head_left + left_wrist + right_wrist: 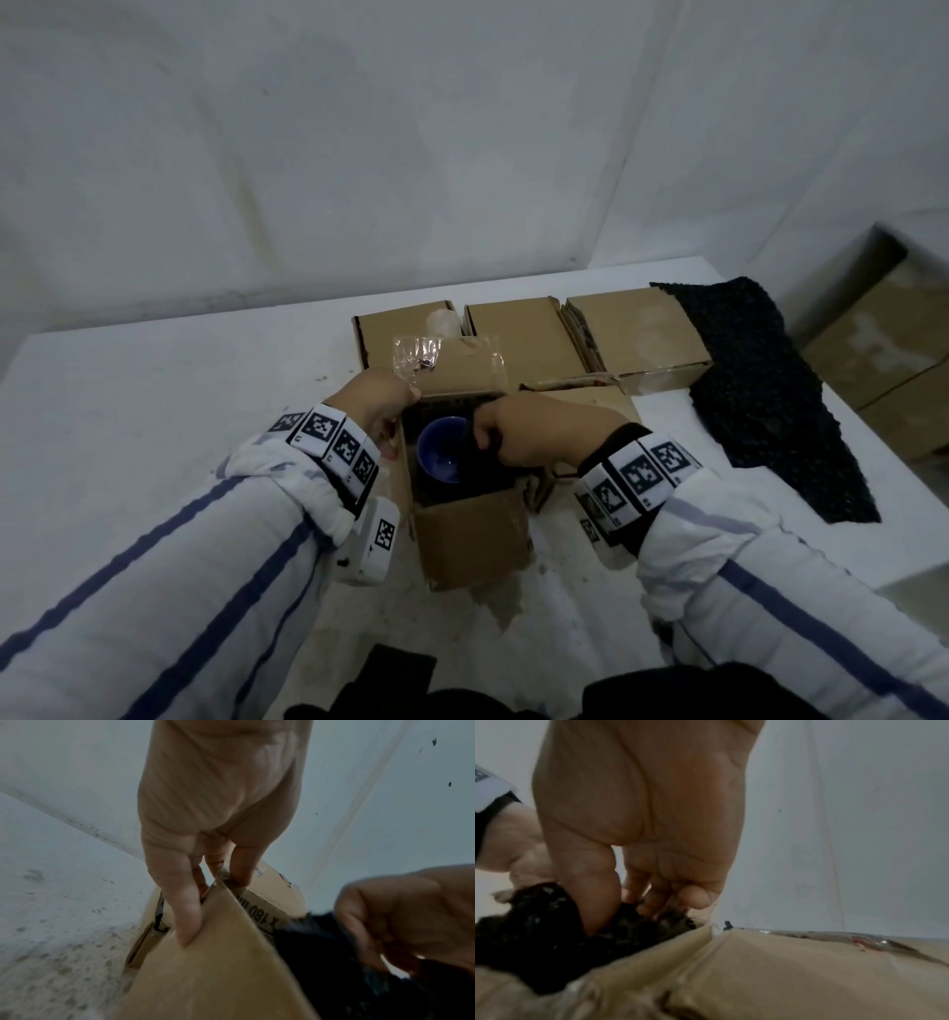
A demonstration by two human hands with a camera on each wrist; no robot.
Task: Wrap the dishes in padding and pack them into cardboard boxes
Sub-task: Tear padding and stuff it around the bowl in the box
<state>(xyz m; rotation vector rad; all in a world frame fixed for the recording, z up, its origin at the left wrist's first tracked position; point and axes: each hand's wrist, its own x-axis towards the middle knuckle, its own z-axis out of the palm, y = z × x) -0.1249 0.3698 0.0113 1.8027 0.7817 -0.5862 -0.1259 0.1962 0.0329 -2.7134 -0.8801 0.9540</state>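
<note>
An open cardboard box [472, 534] stands on the white table in front of me. Inside it a blue bowl [442, 455] sits upright, nested in black padding [462, 493]. My left hand [395, 411] pinches the box's left flap [205, 953] between thumb and fingers, as the left wrist view shows with my left hand [205, 896] at its top corner. My right hand [485, 437] reaches into the box from the right and grips a bunch of the black padding [539, 923] beside the bowl's right rim. In the right wrist view my right hand [628, 908] has its fingers dug into the padding.
Three shut cardboard boxes [518, 334] stand in a row behind the open one, the left one with clear tape [416, 354] sticking up. A loose black padding sheet [760, 390] lies at the table's right edge. More cartons [893, 349] sit on the floor beyond.
</note>
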